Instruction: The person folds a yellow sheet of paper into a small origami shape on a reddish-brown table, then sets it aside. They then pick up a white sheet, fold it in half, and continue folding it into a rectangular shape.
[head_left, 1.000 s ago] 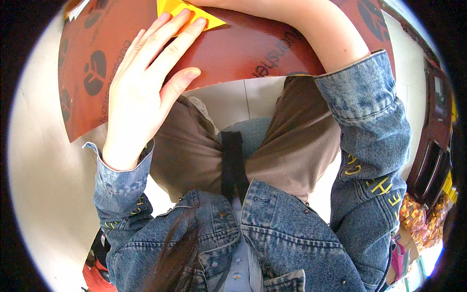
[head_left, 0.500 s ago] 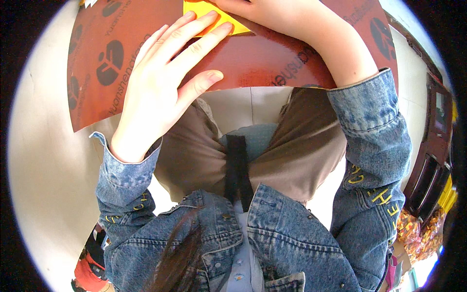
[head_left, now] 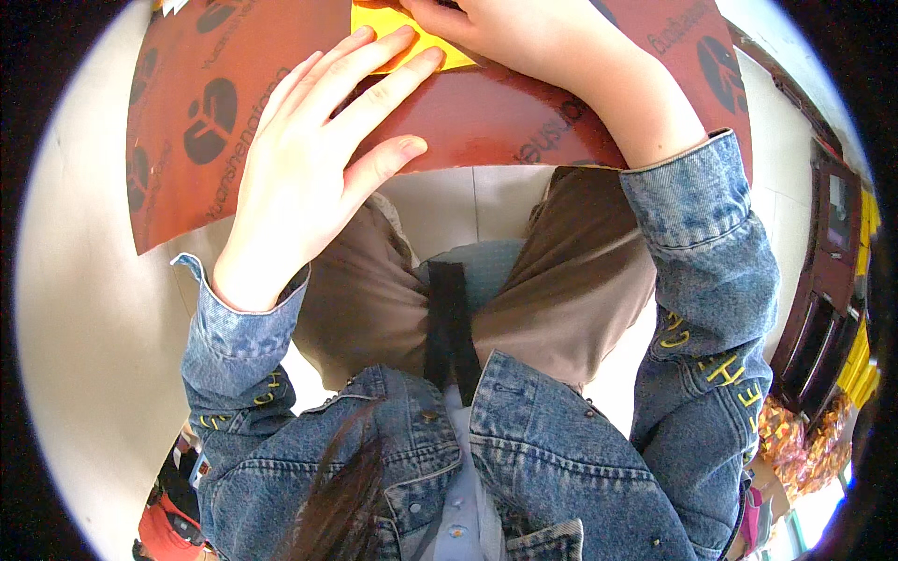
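Observation:
A yellow sheet, apparently paper (head_left: 376, 17), lies on the reddish-brown board (head_left: 486, 117) at the top of the view, partly covered by my hands. My left hand (head_left: 313, 154) rests flat with its fingertips on the sheet's near left part, fingers stretched out and thumb apart, holding nothing. From the right, my right hand (head_left: 505, 28) reaches across the board to the sheet's far right side. Its thumb side lies over the yellow, but the upper edge of the picture cuts off most of its fingers.
Below the board's curved near edge are my brown-trousered legs (head_left: 571, 271) and a light blue seat (head_left: 491, 266). Dark brown furniture (head_left: 823, 271) stands at the right, with an orange-patterned bag (head_left: 795, 449) below it. A red item (head_left: 168, 528) is at the lower left.
My right hand has shifted slightly left and toward me, so more of it shows over the yellow sheet. My left hand stays nearly where it was.

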`<state>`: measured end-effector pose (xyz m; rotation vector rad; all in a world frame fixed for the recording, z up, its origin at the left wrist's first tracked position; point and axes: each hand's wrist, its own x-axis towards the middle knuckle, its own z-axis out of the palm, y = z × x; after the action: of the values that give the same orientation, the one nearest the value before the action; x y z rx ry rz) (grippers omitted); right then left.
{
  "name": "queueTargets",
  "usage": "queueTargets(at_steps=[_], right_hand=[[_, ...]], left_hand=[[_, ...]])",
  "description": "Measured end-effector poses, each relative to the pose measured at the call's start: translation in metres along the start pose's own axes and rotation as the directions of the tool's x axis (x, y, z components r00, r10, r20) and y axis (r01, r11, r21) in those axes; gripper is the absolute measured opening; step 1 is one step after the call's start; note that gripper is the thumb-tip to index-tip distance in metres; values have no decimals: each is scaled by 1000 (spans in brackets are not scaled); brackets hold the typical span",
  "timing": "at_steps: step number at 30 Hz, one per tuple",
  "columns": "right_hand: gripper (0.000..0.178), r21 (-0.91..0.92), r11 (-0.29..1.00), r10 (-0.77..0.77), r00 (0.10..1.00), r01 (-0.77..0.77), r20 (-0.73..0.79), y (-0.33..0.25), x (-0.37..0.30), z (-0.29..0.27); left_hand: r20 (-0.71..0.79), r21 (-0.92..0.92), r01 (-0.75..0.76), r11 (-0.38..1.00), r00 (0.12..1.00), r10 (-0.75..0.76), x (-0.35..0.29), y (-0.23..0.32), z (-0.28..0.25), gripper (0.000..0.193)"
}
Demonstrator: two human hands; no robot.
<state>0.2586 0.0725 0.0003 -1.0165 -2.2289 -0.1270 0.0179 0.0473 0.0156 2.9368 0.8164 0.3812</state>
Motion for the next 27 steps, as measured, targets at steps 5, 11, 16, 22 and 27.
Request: queueTargets(at_steps=[5,11,16,22,27], right_hand=[[33,249,907,299,936,-340,187,-3,4,-9],[33,242,963,118,993,-118,16,-11,8,-14],[31,321,929,149,980,-186,136,-5,12,-3],[31,329,934,122,990,-141,77,-8,6,0],[31,311,939,130,989,-146,74,-11,9,-2]], left_hand=[[5,12,18,1000,1000,-18,-2,2,-4,54],[-17,40,-17,999,1000,18,-6,-4,-9,60],[6,39,-41,998,999,41,-12,-12,-6,74],[89,38,-29,999,996,25,-11,-10,-4,86],[94,28,-36,999,995,33,-10,-11,-7,86]])
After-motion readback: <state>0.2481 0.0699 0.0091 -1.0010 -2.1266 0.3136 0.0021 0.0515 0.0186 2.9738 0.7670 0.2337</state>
